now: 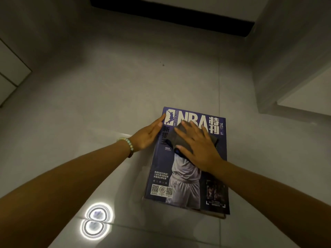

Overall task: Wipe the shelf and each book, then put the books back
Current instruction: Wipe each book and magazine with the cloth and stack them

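Note:
A purple NBA magazine (188,178) lies face up on top of a small stack on the grey tiled floor (107,86). My right hand (197,144) lies flat with spread fingers on a dark grey cloth (174,138), pressing it onto the upper half of the cover. My left hand (150,135), with a bead bracelet on the wrist, rests with straight fingers along the magazine's upper left edge. At least one more book shows under the magazine at the lower right corner (221,216).
A dark gap under a piece of furniture (170,15) runs across the top. A pale wall or cabinet side (286,59) rises at the right, and cabinet fronts (10,72) stand at the left. Two ring lights reflect on the floor (96,221).

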{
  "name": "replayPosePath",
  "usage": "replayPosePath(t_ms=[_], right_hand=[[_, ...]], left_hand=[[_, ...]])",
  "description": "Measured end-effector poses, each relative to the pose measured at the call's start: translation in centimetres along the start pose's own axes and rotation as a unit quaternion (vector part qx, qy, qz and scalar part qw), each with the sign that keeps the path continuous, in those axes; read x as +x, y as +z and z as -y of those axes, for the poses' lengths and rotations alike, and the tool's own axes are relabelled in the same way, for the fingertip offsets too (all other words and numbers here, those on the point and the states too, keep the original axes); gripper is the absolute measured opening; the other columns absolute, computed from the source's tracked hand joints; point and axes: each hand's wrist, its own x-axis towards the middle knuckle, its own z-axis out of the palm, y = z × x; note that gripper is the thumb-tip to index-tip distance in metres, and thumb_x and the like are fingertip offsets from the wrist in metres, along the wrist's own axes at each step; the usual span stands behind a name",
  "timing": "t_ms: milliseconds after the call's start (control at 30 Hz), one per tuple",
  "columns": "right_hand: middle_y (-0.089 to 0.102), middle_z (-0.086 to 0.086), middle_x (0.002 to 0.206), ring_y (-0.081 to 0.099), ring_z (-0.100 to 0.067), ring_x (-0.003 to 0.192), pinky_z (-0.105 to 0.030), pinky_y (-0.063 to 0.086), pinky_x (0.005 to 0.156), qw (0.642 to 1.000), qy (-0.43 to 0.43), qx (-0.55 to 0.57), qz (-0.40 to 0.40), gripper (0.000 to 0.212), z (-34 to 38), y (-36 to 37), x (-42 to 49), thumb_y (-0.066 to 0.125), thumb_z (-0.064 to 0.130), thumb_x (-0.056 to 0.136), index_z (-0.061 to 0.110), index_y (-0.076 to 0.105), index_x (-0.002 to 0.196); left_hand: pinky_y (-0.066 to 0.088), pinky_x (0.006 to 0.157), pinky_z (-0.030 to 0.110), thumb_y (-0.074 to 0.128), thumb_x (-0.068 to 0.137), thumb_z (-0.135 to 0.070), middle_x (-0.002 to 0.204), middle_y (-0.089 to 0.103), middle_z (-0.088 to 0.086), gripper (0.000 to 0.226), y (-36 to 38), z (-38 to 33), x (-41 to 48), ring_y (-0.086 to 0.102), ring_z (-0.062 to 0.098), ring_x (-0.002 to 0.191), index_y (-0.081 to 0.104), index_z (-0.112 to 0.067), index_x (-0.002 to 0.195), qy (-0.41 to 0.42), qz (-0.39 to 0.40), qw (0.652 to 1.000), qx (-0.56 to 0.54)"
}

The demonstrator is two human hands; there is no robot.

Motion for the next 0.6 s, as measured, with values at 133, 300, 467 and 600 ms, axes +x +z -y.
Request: replayPosePath(t_ms=[133,300,467,600], right_hand=[[0.009,-0.001,0.159,-0.001,-0.022,0.147,-0.048,-0.006,0.117,0.993,-0.118,-0.015,0.013,0.069,4.3,1.8,-3.1,0.024,0.07,0.091,0.033,0.018,0.149],[0.009,0.003,0.159,-0.001,-0.02,0.147,-0.041,-0.014,0.117,0.988,-0.151,-0.007,0.035,0.066,3.4,1.9,-4.3,0.026,0.068,0.092,0.037,0.019,0.149],[0.015,-0.001,0.159,0.008,-0.027,0.147,-0.046,-0.007,0.116,1.0,0.01,-0.001,0.002,0.075,1.0,0.3,-3.5,0.003,0.075,0.087,0.036,0.018,0.149],[0.01,-0.003,0.16,-0.001,-0.026,0.147,-0.05,-0.008,0.116,0.992,-0.125,-0.008,0.019,0.076,5.7,2.1,-6.3,0.027,0.075,0.086,0.035,0.019,0.149]], left_hand=[[0.043,0.095,0.018,0.032,0.101,-0.03,0.148,0.034,-0.001,0.056,-0.3,0.3,-0.4,0.045,0.012,0.124,0.004,-0.032,0.149,0.01,0.015,1.0,0.023],[0.042,0.094,0.02,0.038,0.1,-0.026,0.15,0.032,0.001,0.061,-0.4,0.1,-0.4,0.043,0.014,0.126,0.004,-0.027,0.15,0.009,0.013,0.998,0.054],[0.032,0.112,0.039,0.04,0.097,-0.042,0.151,0.031,0.009,0.064,0.4,0.3,-1.1,0.035,0.022,0.135,0.012,-0.019,0.15,0.041,-0.041,0.993,0.103],[0.042,0.105,0.044,0.028,0.082,-0.077,0.151,0.03,0.008,0.083,1.4,1.0,-1.8,0.035,0.022,0.136,0.01,-0.032,0.149,0.05,-0.064,0.994,0.074]])
